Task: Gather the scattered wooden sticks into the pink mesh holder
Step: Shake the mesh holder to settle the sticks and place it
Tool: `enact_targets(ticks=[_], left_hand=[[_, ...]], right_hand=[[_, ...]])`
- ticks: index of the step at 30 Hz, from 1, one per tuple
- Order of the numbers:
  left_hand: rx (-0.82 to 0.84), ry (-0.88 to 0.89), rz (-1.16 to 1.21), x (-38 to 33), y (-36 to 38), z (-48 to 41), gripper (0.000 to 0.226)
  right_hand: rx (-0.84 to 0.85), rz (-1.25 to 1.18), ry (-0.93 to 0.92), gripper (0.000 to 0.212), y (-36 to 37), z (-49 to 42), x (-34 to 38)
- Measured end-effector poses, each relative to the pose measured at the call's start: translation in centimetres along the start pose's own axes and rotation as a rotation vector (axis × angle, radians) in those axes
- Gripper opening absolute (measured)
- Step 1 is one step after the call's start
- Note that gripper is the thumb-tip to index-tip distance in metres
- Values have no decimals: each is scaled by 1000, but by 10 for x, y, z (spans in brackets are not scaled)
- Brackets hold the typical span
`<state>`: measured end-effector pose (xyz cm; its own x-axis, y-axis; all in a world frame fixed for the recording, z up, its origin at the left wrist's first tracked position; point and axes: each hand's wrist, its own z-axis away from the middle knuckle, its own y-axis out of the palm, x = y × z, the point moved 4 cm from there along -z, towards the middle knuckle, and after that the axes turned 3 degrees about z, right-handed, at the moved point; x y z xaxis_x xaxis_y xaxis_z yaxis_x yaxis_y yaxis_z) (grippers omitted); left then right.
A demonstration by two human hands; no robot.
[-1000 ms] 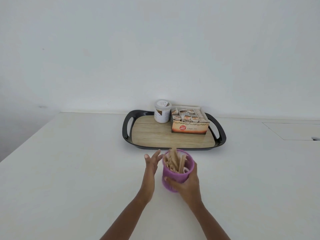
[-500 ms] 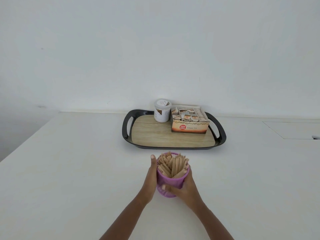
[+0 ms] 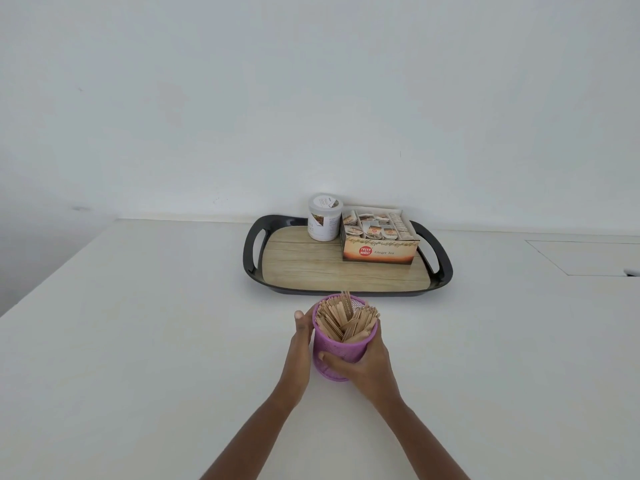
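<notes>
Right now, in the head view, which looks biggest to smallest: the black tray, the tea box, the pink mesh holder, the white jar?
1. Black tray with wood-look base.
2. Orange cardboard ginger tea box and pink mesh holder: alike, and the holder is nearer, so unranked.
3. White round jar.

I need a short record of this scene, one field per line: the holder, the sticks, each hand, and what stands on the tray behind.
Holder: pink mesh holder, upright, over the white table, just in front of the tray.
Sticks: wooden sticks packed inside the holder, one tip above the rest.
Left hand: left hand holds the holder's left side.
Right hand: right hand grips its front and right side, thumb across the mesh.
Tray: black tray with a wood-pattern floor, carrying a white jar and an open ginger tea box.
</notes>
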<state>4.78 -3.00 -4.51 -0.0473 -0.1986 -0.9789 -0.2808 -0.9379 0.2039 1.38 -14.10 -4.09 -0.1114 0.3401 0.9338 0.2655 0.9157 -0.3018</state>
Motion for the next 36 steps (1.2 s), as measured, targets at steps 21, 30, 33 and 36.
enact_targets(ticks=[21,30,33,36], left_hand=[[102,24,-12,-3,5,2,47],[-100,56,-296,-4,-18,9,63],[-230,124,-739,-4,-44,4,45],[-249,160,-1046,-4,-66,-3,49]], right_hand=[[-3,-45,-32,77,-4,-1,1],[72,-74,-11,80,-3,-4,-1],[85,-76,0,81,-3,-8,-1],[79,-58,0,73,-3,-11,-2]])
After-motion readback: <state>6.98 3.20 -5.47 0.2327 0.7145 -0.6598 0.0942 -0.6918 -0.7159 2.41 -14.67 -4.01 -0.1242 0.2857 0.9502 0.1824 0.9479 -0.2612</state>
